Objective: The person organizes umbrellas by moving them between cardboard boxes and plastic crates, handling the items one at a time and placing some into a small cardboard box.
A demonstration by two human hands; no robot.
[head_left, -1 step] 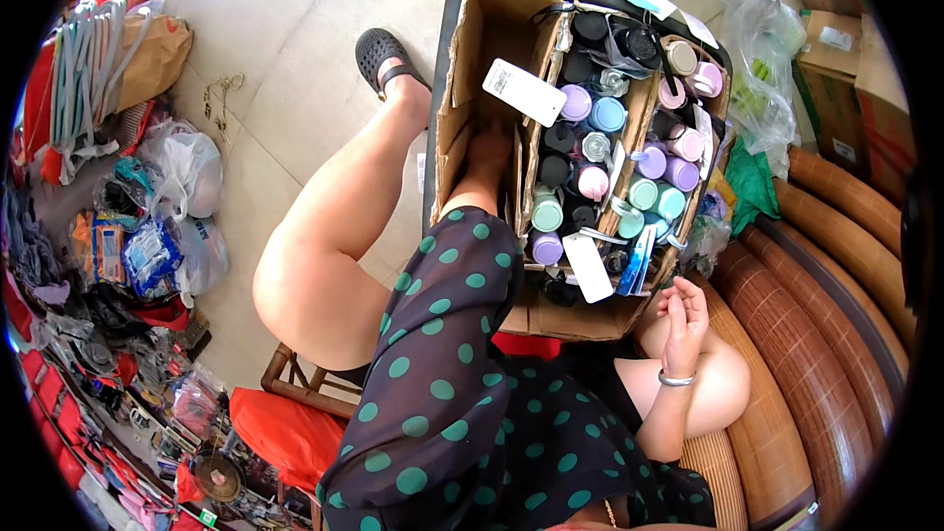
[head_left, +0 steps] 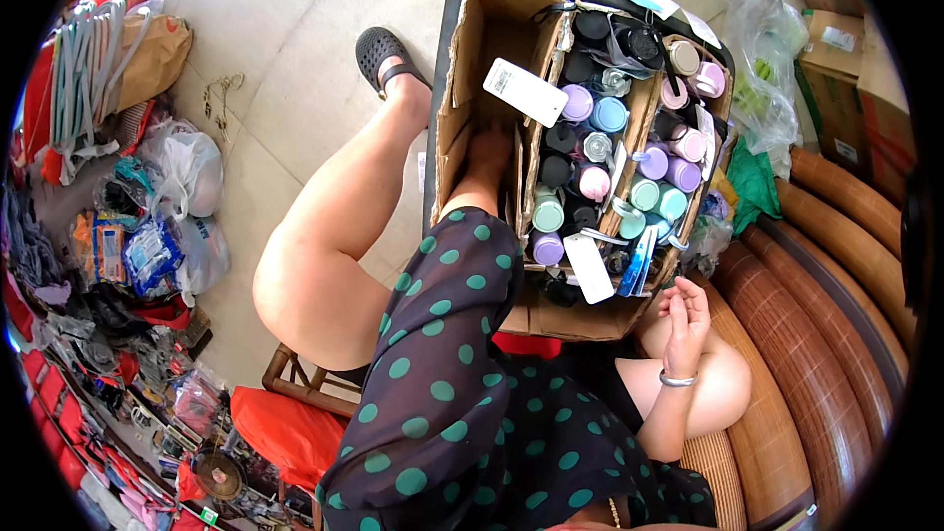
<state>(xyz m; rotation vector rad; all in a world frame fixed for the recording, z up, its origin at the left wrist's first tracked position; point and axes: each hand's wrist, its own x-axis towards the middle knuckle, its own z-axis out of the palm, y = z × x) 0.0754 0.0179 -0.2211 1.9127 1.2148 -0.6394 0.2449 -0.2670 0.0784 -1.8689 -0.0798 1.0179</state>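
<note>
The cardboard box [head_left: 506,15] has its long axis going from the near edge, beside the person, to the far edge, which leans slightly to the right. Inside, the bottles [head_left: 609,115] stand upright, caps upward, in rows along this same axis; they fill the middle and the right edge. The left hand [head_left: 489,149] is deep in the compartment at the left edge, so the bottles are to its right, behind a cardboard wall. Its fingers are in shadow, and I cannot tell if they grip. The right hand [head_left: 683,320] is outside, near the near right corner, its fingers loosely bent around nothing. A black rim [head_left: 442,88] surrounds the box. There is a pale tiled floor [head_left: 295,29], with plastic bags [head_left: 187,177] at left and a brown bench [head_left: 777,334] at right.
</note>
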